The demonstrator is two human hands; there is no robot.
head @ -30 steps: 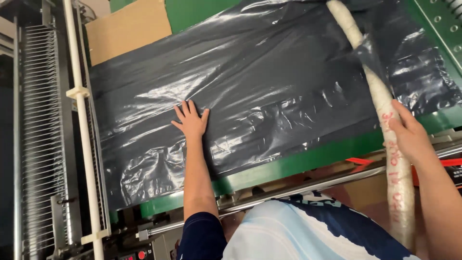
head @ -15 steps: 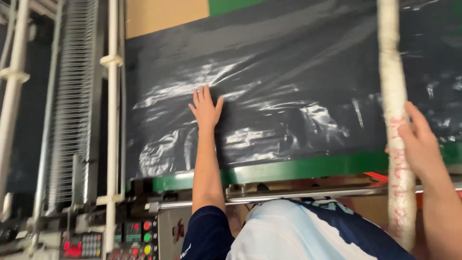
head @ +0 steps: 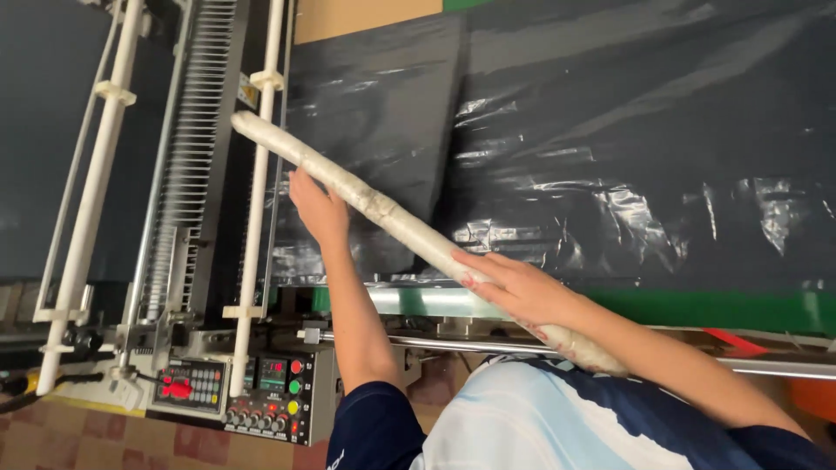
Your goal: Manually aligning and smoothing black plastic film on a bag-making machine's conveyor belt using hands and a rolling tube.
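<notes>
A long white wrapped tube (head: 409, 231) lies slanted across the view, from the white machine rail at upper left down to my chest at lower right. My left hand (head: 315, 207) holds it from below near its upper part. My right hand (head: 515, 287) is laid over its lower part with fingers stretched along it. Under the tube lie black plastic sheets (head: 610, 148), glossy and wrinkled, spread over a green table (head: 723, 306).
White rails (head: 258, 200) and a ribbed conveyor frame (head: 187, 165) stand at the left of the sheets. A control panel (head: 261, 396) with coloured buttons sits at lower left. A metal bar (head: 453, 344) runs along the table's near edge. Brown cardboard (head: 366, 16) shows at the top.
The tube has swung from upright at the right to slanting leftwards across the sheets. My left hand has left the sheet and taken the tube. The view has shifted left.
</notes>
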